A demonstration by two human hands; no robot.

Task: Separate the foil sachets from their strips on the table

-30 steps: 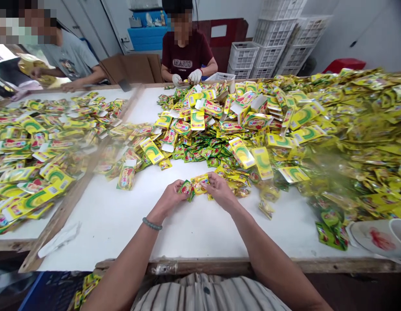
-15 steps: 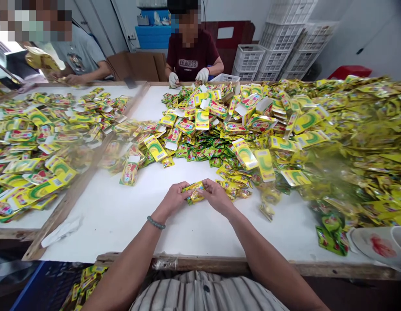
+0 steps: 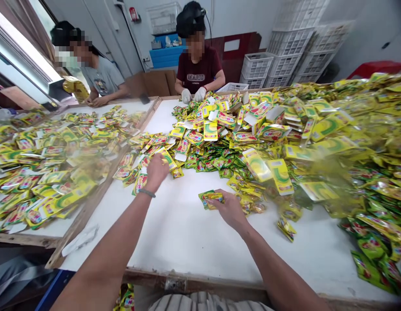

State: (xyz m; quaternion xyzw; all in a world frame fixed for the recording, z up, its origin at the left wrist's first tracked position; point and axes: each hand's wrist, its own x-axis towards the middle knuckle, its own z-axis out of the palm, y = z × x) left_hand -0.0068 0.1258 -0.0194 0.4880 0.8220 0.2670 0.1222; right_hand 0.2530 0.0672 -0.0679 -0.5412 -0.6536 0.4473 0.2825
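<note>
My right hand (image 3: 231, 209) is closed on candy-like sachets (image 3: 206, 199), small shiny green and yellow packets pinched between thumb and fingers just above the white tabletop. Out to the left, my left hand (image 3: 157, 172) has its fingers curled against a small yellow box (image 3: 167, 158) with a green pattern, at the pile's near left edge; its fingertips are partly hidden. Another small box (image 3: 137, 185) with a white flap lies beside that wrist. Beyond both hands is a heap of green sachets (image 3: 216, 157). Yellow sachets (image 3: 248, 194) lie right of my right hand.
A wooden divider (image 3: 86, 203) separates this tabletop (image 3: 174, 242) from another pile of boxes (image 3: 51, 172). A large sachet heap (image 3: 378, 172) covers the right side. Two co-workers sit across; one wears white gloves (image 3: 199, 94). White crates (image 3: 289, 52) are stacked behind.
My left hand has let go of the sachets and moved left and away to the boxes. My right hand keeps hold of them. The camera view has shifted slightly.
</note>
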